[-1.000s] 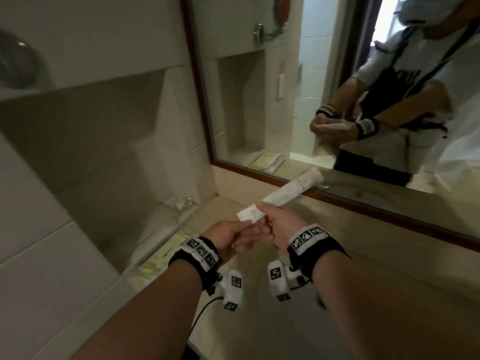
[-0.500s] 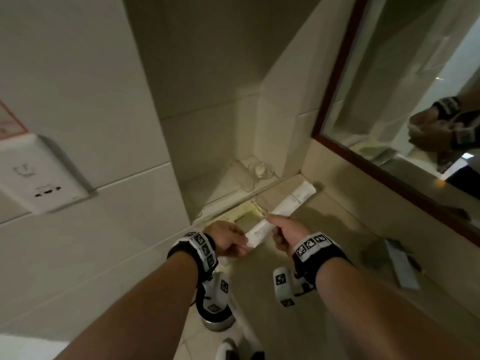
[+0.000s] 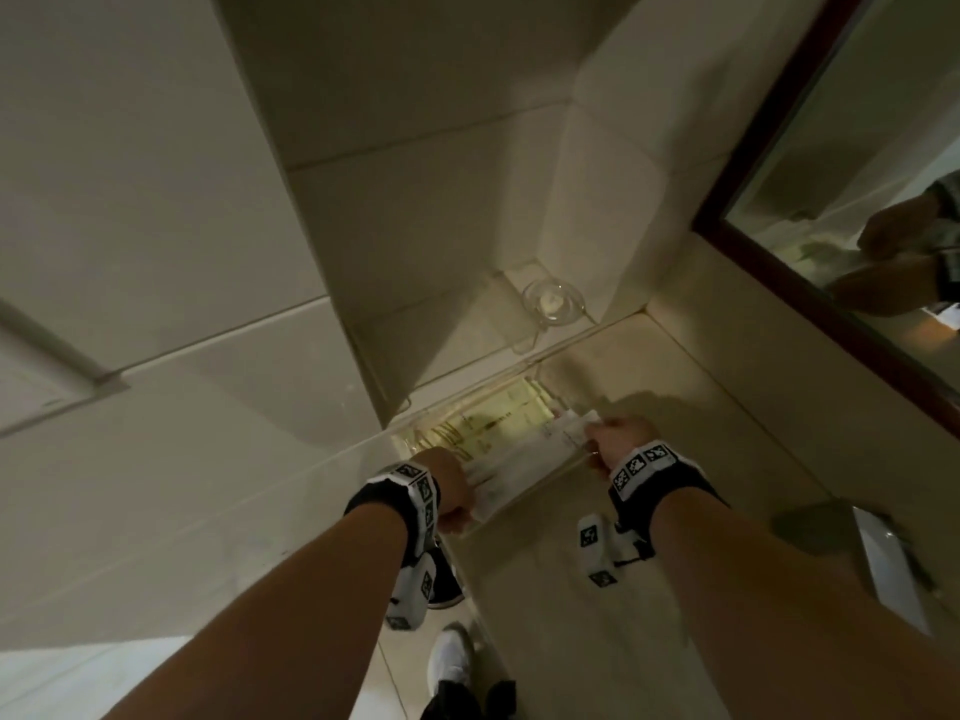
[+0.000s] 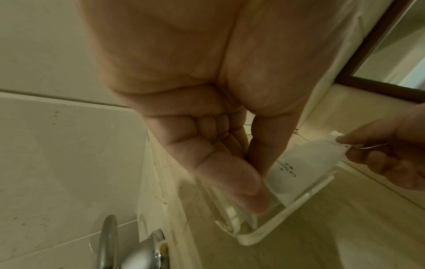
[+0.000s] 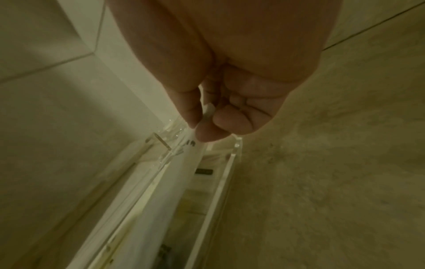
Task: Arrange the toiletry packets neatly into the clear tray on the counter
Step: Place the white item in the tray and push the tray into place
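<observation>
A long white toiletry packet (image 3: 524,459) lies lengthwise over the clear tray (image 3: 524,498), which stands against the left wall on the counter. My left hand (image 3: 467,493) pinches its near end between thumb and fingers (image 4: 239,180); the packet (image 4: 296,163) dips inside the tray rim (image 4: 287,223). My right hand (image 3: 592,440) pinches the far end, seen close in the right wrist view as hand (image 5: 200,127) on packet (image 5: 174,182). Yellow-green packets (image 3: 483,423) lie flat in the tray's far part.
A clear glass dish (image 3: 553,304) sits on a ledge behind the tray. The framed mirror (image 3: 857,174) runs along the right. A white flat object (image 3: 893,569) lies on the counter at right. A chrome fitting (image 4: 138,251) is below the counter's left edge.
Both hands carried the white packet down and to the left, from mid-air in front of the mirror to the tray. My view swung left and downward.
</observation>
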{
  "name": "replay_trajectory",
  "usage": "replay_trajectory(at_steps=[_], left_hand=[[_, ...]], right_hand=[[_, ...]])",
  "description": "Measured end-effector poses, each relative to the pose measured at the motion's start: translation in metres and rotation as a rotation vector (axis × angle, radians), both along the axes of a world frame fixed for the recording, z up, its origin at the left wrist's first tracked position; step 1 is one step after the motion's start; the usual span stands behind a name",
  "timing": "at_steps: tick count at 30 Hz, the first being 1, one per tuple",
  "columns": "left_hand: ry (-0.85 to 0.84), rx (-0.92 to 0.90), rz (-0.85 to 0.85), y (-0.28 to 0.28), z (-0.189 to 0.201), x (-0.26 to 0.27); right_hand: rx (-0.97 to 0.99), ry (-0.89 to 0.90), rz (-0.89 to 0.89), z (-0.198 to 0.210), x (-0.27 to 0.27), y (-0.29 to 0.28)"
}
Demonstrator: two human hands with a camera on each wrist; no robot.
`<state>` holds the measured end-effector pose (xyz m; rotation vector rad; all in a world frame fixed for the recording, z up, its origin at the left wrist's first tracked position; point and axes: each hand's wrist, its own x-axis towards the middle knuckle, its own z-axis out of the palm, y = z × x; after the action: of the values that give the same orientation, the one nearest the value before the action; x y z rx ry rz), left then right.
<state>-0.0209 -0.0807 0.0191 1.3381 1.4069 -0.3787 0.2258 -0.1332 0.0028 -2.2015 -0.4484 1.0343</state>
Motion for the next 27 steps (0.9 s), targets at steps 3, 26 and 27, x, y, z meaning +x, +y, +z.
replay_trajectory(at_steps=[3, 26, 27], left_hand=[[0.060, 0.054, -0.096, 0.007, -0.010, 0.001], [0.115, 0.897, -0.613, -0.067, -0.048, 0.002], [0.110, 0.907, -0.595, -0.069, -0.047, 0.002]], right_hand=[[-0.071, -0.038, 0.056, -0.008, 0.002, 0.006], [-0.115, -0.473, 0.416, -0.012, -0.012, -0.016], [-0.102, -0.560, 0.507, -0.013, -0.012, -0.019]])
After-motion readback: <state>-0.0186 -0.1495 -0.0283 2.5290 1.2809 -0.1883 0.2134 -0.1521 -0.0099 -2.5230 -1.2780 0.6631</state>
